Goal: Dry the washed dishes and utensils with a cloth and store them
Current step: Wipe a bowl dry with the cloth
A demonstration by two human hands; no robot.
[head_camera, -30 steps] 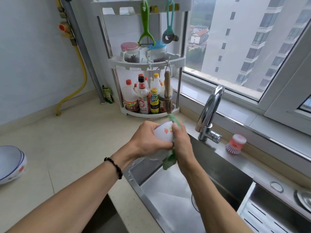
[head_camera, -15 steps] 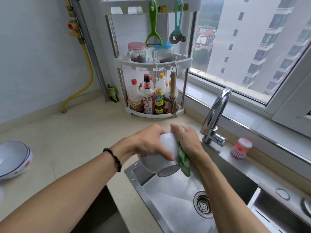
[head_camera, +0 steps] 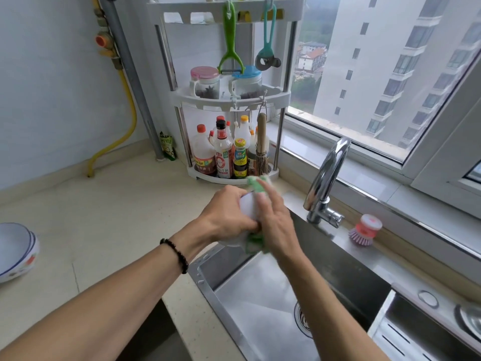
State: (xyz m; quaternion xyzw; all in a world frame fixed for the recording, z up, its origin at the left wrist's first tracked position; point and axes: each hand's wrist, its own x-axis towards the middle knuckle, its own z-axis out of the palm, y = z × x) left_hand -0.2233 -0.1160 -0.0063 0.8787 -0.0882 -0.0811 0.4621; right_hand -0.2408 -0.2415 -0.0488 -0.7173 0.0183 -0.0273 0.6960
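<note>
- Bowl (head_camera: 247, 207): white, held in the air over the near left corner of the sink (head_camera: 346, 272), just in front of the corner rack (head_camera: 229, 100). Holding it there would let any drips fall into the basin rather than on the counter (head_camera: 104, 217).
- Left hand (head_camera: 229, 217): fingers curled round the bowl's outer wall, thumb side up, steadying it against the wiping pressure.
- Right hand (head_camera: 276, 225): fingers fairly straight, pressing a green and white cloth (head_camera: 256, 241) flat on the bowl; the cloth shows above and below the hand. Motion blur hides whether the thumb pinches the cloth, so that cannot be told.
- Judged step: drying this bowl, storing not yet done.
- Stacked bowls (head_camera: 15, 251): on the counter at far left, well apart from the sink, probably the pile for finished pieces.
- Tap (head_camera: 328, 178) and pink dish brush (head_camera: 364, 229): behind the sink by the window ledge, untouched.
</note>
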